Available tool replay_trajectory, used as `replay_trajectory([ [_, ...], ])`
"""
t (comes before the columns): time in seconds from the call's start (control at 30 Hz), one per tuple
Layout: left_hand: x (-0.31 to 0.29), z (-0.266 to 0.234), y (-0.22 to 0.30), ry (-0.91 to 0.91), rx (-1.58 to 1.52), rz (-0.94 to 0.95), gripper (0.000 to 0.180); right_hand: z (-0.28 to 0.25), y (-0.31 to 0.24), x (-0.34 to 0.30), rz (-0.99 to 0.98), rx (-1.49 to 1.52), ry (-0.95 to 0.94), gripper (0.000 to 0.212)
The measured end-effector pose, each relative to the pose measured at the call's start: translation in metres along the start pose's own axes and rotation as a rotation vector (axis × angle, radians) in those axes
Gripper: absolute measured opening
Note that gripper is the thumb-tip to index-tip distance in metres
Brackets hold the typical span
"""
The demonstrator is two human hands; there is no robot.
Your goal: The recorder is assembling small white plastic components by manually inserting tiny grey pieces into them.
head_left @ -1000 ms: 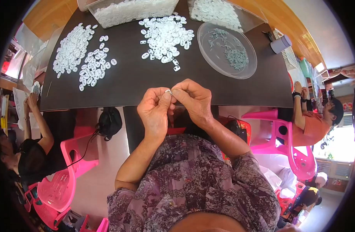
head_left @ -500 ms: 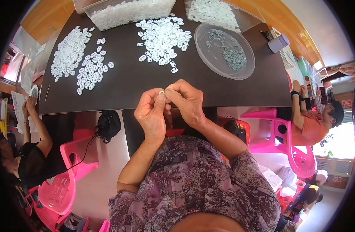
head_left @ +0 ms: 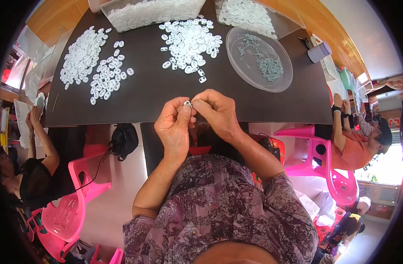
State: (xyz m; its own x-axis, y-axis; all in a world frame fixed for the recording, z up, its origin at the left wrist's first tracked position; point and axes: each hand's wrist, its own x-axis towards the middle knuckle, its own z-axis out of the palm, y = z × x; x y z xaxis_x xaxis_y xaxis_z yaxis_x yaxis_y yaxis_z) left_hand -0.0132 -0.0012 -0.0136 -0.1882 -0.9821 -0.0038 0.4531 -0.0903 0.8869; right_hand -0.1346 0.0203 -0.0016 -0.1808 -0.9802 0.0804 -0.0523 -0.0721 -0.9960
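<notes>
My left hand (head_left: 173, 127) pinches a small white plastic piece (head_left: 186, 103) between thumb and finger, just over the table's near edge. Close against it is my right hand (head_left: 217, 115), its thumb and forefinger pressed together at the piece's right side. Whatever the right fingertips grip is too small to make out. Beyond my hands lies a heap of white oval two-holed pieces (head_left: 190, 44) on the dark table (head_left: 144, 94). Farther right, a round clear plastic lid (head_left: 236, 70) holds small grey-green parts (head_left: 269, 69).
Two more groups of white pieces, a dense pile (head_left: 82, 57) and a looser one (head_left: 108, 77), lie at left. Clear bins of white parts (head_left: 153, 15) (head_left: 245, 15) stand at the back. A lavender-capped container (head_left: 319, 52) is at right. People sit on both sides, near pink chairs (head_left: 65, 211).
My fingertips have parted slightly, so more of the white piece shows. The right hand has shifted a little to the right. Table items sit slightly shifted in the picture.
</notes>
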Motion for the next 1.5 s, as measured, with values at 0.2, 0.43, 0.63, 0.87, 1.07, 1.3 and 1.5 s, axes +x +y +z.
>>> replay_trajectory([
  [0.2,0.002,-0.003,-0.002,-0.021,0.005,0.02,0.013,0.001,-0.002,0.003,-0.108,-0.296,0.028,0.008],
  [0.43,0.011,-0.012,0.001,-0.005,-0.095,-0.035,0.011,-0.015,-0.008,0.04,-0.441,-0.646,0.123,0.012],
  [0.63,0.012,-0.013,0.005,0.019,-0.073,-0.058,0.012,-0.014,0.011,0.082,-0.653,-1.032,0.163,0.008],
  [0.87,0.012,-0.017,0.007,0.018,-0.084,-0.069,0.013,-0.017,0.014,0.083,-0.712,-1.058,0.089,0.012],
  [1.07,0.012,-0.02,0.005,0.004,-0.097,-0.045,0.014,-0.011,0.01,0.081,-0.731,-1.022,0.088,0.012],
  [1.3,0.01,-0.019,0.006,0.008,-0.118,-0.061,0.014,-0.001,0.01,0.082,-0.661,-1.084,-0.006,0.014],
  [1.5,0.01,-0.019,0.005,0.006,-0.121,-0.049,0.014,-0.003,0.009,0.086,-0.662,-0.932,0.008,0.019],
])
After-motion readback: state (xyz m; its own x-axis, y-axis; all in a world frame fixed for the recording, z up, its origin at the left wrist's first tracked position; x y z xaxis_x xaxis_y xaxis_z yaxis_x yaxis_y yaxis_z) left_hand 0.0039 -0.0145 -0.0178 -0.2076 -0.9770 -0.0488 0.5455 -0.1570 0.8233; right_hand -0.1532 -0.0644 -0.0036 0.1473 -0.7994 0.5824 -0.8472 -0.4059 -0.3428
